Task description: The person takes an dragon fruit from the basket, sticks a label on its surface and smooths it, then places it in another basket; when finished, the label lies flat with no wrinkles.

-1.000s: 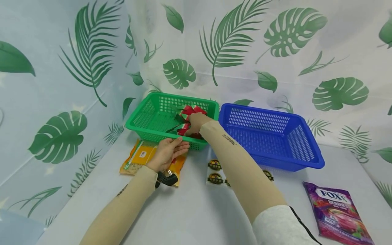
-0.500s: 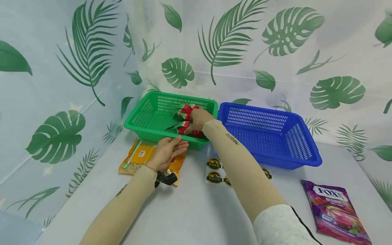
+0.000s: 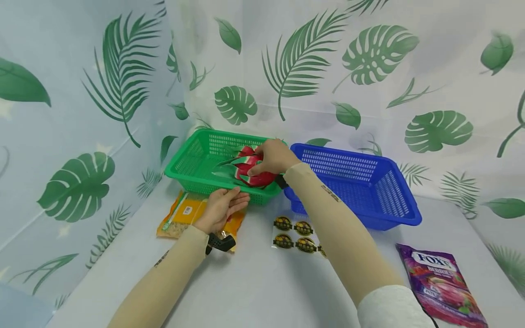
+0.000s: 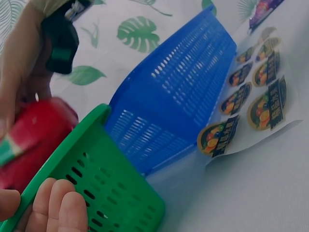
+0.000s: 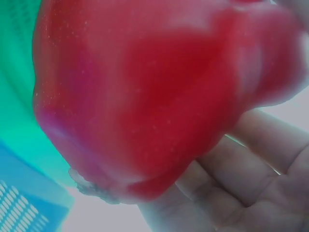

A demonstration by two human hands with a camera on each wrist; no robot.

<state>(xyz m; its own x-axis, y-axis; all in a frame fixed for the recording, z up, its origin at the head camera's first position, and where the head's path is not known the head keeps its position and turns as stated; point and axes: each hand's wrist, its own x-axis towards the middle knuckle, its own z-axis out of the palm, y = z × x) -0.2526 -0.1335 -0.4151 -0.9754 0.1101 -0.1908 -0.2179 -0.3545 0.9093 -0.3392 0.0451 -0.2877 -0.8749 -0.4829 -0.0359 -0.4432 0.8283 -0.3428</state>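
Note:
My right hand (image 3: 276,157) grips a red dragon fruit (image 3: 256,177) with green leafy tips, just above the right end of the green basket (image 3: 193,183). In the right wrist view the smooth red fruit (image 5: 145,96) fills much of the picture, with curled fingers (image 5: 231,169) beside it. More red skin with green tips shows behind it in the head view; whether that is a second fruit I cannot tell. My left hand (image 3: 223,207) holds the basket's front rim, thumb on the inner side and fingers (image 4: 53,208) outside against the wall.
A blue basket (image 3: 393,191) stands right of the green one. On the white table lie a yellow bag (image 3: 180,216) under the left hand, a sheet of round stickers (image 3: 294,236), and a purple FOX'S candy bag (image 3: 445,282) at the right. A leaf-patterned cloth (image 3: 307,123) hangs behind.
The right hand has risen slightly and drawn the dragon fruit up toward the basket's right end. The left hand keeps its place on the rim. The head view has shifted slightly.

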